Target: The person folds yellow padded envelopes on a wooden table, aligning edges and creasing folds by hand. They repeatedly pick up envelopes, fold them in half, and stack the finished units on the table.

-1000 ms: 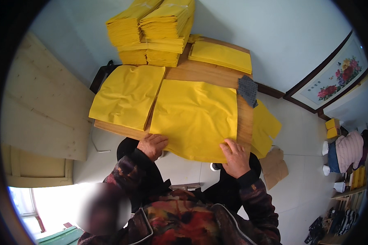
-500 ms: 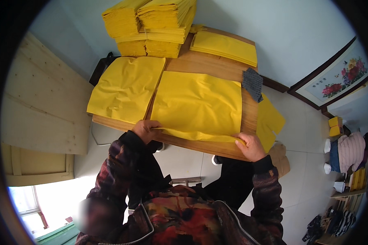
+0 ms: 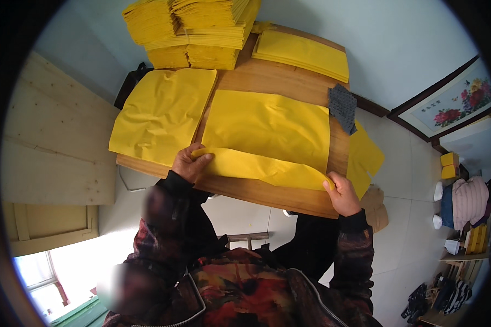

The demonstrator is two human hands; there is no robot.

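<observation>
Carefully, the left hand (image 3: 189, 163) and the right hand (image 3: 343, 194) pinch the two ends of the near edge of a broad yellow sheet (image 3: 267, 128), holding that edge as a strip folded back over the rest. The broad sheet lies on the wooden table (image 3: 240, 187) before the person, between a creased yellow piece (image 3: 161, 114) at its left and a grey textured cloth (image 3: 342, 109) near its far right corner, while thick yellow bundles (image 3: 210, 35) stand piled beyond.

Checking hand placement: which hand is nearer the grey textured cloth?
Right. The right hand grips the yellow sheet by its raised edge's right end, below the grey textured cloth in the picture; the left hand, farther off to the left, grips that edge's left end.
</observation>
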